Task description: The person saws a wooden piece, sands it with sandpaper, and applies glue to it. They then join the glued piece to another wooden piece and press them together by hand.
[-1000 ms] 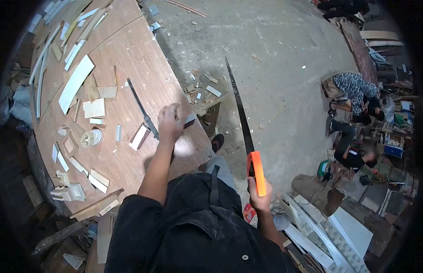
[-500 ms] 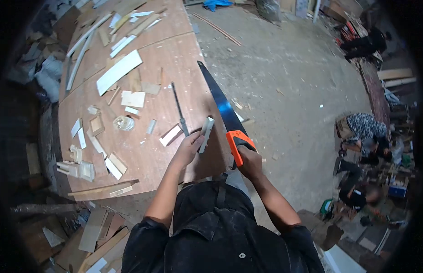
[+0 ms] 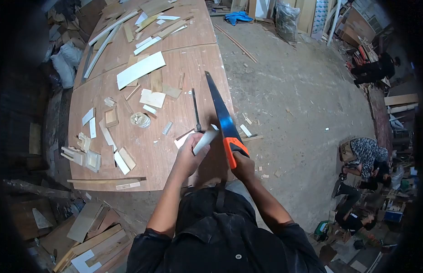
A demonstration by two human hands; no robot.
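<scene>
My left hand (image 3: 189, 157) is closed around a short wood block (image 3: 204, 141), which is tilted and partly smeared by motion. My right hand (image 3: 243, 167) grips the orange and black handle of a handsaw (image 3: 225, 119). The saw's dark blade points away from me, along the right edge of the table, just right of the block and apart from it. A long thin dark tool (image 3: 196, 109) lies on the table beyond my left hand. A white-faced offcut (image 3: 183, 138) is partly hidden behind that hand.
The wooden worktable (image 3: 184, 170) holds scattered offcuts, a large white board (image 3: 142, 70) and a round container (image 3: 140, 120) of small pieces. Scraps lie on the concrete floor (image 3: 293, 86). Other people (image 3: 363, 154) are at the far right. More boards (image 3: 95, 227) are stacked at lower left.
My left hand has turned the wood block, so its pale face now shows at a different angle. The saw stays in my right hand, slightly shifted. The whole view has shifted, too.
</scene>
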